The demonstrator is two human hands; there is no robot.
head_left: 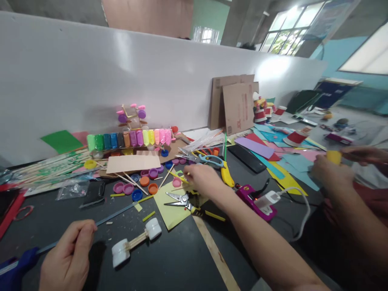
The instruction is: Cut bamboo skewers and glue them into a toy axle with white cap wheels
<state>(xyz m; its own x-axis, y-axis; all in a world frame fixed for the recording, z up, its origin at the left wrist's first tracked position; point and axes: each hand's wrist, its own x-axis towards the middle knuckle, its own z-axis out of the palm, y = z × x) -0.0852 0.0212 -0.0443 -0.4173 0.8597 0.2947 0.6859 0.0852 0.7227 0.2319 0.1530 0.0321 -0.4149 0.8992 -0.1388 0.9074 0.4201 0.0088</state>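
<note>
My left hand [68, 258] is closed, thumb pressed on the index finger, over a long grey strip [113, 217] with a blue handle [18, 264]. Whatever is in its fingers is hidden. My right hand [203, 182] reaches across the table, fingers curled down and pinched at a thin yellow stick [178, 178]. Below that hand, open scissors [182, 200] with black-and-yellow handles lie on a yellow paper sheet [174, 216]. Beside my left hand are two white pieces [120, 252] joined by short wooden sticks [136, 241]. A yellow stick piece [148, 216] lies nearby.
Clay packs [130, 138], bottle caps [153, 188] and wooden skewers [63, 169] fill the back left. Right of my arm are a purple power strip [257, 204], black phone [247, 158] and coloured papers. Another person's hands [332, 171] work at the right. Cardboard [239, 107] leans on the partition.
</note>
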